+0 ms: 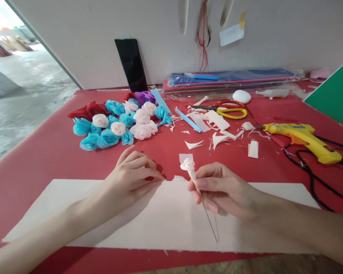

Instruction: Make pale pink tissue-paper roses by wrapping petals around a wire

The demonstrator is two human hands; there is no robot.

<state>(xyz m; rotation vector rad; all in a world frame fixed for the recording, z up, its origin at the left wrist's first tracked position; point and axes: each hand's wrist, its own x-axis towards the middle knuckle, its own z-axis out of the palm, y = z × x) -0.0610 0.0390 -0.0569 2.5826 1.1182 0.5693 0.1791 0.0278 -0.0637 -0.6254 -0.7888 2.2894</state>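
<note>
My right hand (221,188) pinches a small pale pink paper flower (188,166) at its base. A thin wire stem (210,222) slants down from under the bloom. My left hand (134,175) has its thumb and forefinger pressed together at the far edge of a large pale paper sheet (171,220). What lies between those fingertips, if anything, is too small to make out. Just right of them is a small pale paper piece (179,178) at the sheet's edge. Behind the flower lies a square pale scrap (185,156).
Finished blue, pink, red and purple paper flowers (108,137) cluster at back left. A phone (131,64) leans on the wall. Scissors (231,112), a light blue pen (188,120) and paper scraps (217,120) lie behind my hands. A yellow glue gun (305,139) with black cord rests right.
</note>
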